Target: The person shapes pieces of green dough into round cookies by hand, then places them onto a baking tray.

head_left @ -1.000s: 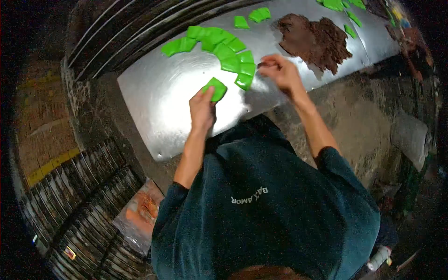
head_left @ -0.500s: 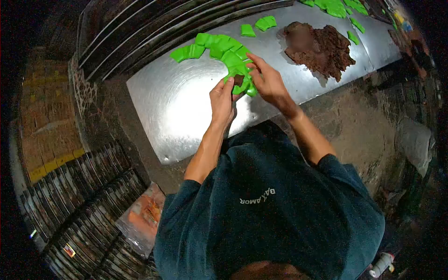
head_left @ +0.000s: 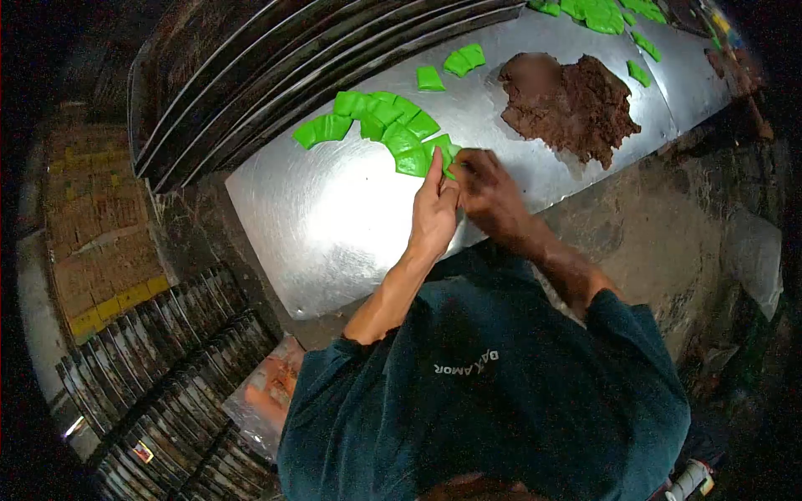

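Observation:
My left hand (head_left: 435, 210) is closed around a piece of green dough (head_left: 454, 159), its fingers pointing away from me above the metal tabletop. My right hand (head_left: 494, 194), slightly blurred, meets it from the right with curled fingers pinching the dough's edge. The hands hide most of the held piece, and no brown filling shows on it. Just beyond, a curved row of overlapping flat green dough pieces (head_left: 390, 118) lies on the table. To the right of my hands sits a big crumbly mass of brown filling (head_left: 572, 107).
The shiny metal table (head_left: 288, 225) runs from left to upper right. Stacked dark trays (head_left: 276, 79) line its far side. Separate green pieces (head_left: 431, 79) and a larger green dough lump (head_left: 598, 12) lie farther back. Dark slatted racks (head_left: 159, 376) and a plastic bag (head_left: 267, 392) are at lower left.
Both hands have drawn closer together and nearer to my body. My right fingers have closed onto the dough. The brown filling seen on the held piece before is now out of sight.

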Action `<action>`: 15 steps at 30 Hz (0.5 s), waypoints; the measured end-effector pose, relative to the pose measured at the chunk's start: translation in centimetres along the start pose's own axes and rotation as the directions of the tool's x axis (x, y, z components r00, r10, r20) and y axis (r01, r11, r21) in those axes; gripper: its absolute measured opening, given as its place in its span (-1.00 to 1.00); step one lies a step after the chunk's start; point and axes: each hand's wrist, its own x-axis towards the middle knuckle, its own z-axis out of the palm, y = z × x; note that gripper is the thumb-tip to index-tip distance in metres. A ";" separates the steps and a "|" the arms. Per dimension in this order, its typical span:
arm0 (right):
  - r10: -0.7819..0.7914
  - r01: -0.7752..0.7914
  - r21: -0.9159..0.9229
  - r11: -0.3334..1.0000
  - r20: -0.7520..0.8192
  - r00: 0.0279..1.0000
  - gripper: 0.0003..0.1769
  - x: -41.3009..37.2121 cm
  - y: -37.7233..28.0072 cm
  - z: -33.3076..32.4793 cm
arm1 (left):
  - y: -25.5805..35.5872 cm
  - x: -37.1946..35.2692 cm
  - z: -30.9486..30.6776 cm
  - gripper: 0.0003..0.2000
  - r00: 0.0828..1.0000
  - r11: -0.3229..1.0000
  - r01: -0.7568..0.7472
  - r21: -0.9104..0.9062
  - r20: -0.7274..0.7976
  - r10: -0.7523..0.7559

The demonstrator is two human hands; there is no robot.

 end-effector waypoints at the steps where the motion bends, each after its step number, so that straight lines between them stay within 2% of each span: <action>1: -0.002 0.003 0.141 0.990 -0.006 1.000 -0.84 0.8 0.2 -1.3 | 1.1 -0.8 -0.4 -0.59 0.997 0.997 -0.069 0.016 0.033 0.068; 2: -0.007 0.012 0.280 0.960 -0.018 1.000 -0.86 1.6 0.0 -2.1 | 1.8 -1.2 -1.1 -0.59 0.988 0.989 -0.141 0.033 0.065 0.139; 3: 0.168 -0.175 0.386 0.906 0.052 0.984 -0.90 1.9 -0.8 -2.3 | 2.1 -1.5 -2.2 -0.67 0.972 0.938 -0.234 0.257 0.041 0.231; 4: 0.170 -0.174 0.402 0.899 0.046 0.984 -0.90 2.7 -1.6 -3.0 | 2.0 -1.3 -3.1 -0.67 0.972 0.933 -0.232 0.275 0.036 0.231; 5: 0.222 -0.292 0.514 0.806 0.194 0.956 -0.88 3.8 -2.2 -4.1 | 1.7 -0.1 -3.8 -0.73 0.838 0.775 -0.513 0.369 0.022 0.545; 6: 0.241 -0.408 0.592 0.695 0.342 0.908 -0.86 4.6 -2.6 -4.6 | 1.8 0.9 -4.3 -0.75 0.602 0.521 -0.723 0.454 0.043 0.797; 7: 0.281 -0.425 0.551 0.718 0.329 0.901 -0.82 5.2 -2.9 -3.8 | 2.4 1.3 -3.9 -0.72 0.606 0.584 -0.735 0.344 -0.055 0.794; 8: 0.264 -0.409 0.556 0.724 0.324 0.908 -0.82 5.7 -3.5 -3.6 | 2.4 1.3 -3.8 -0.72 0.593 0.574 -0.739 0.352 -0.064 0.803; 9: 0.229 -0.279 0.545 0.791 0.158 0.960 -0.79 6.2 -4.0 -3.5 | 2.4 1.3 -3.6 -0.70 0.695 0.713 -0.685 0.148 -0.161 0.701; 10: 0.179 -0.149 0.509 0.848 -0.011 0.984 -0.76 6.6 -4.3 -3.5 | 2.5 1.5 -3.6 -0.69 0.790 0.797 -0.599 -0.079 -0.220 0.572; 12: 0.152 -0.119 0.507 0.854 -0.023 0.988 -0.73 5.6 -5.1 -1.6 | 2.6 1.1 -4.1 -0.65 0.787 0.797 -0.601 -0.058 -0.220 0.577; 14: 0.052 0.040 0.401 0.915 -0.217 0.975 -0.74 3.5 -6.4 0.5 | 3.0 0.0 -4.9 -0.65 0.867 0.886 -0.463 0.005 -0.207 0.454; 15: 0.041 0.033 0.370 0.929 -0.189 0.981 -0.82 2.9 -7.4 0.8 | 3.0 0.5 -4.6 -0.61 0.794 0.820 -0.571 -0.034 -0.277 0.541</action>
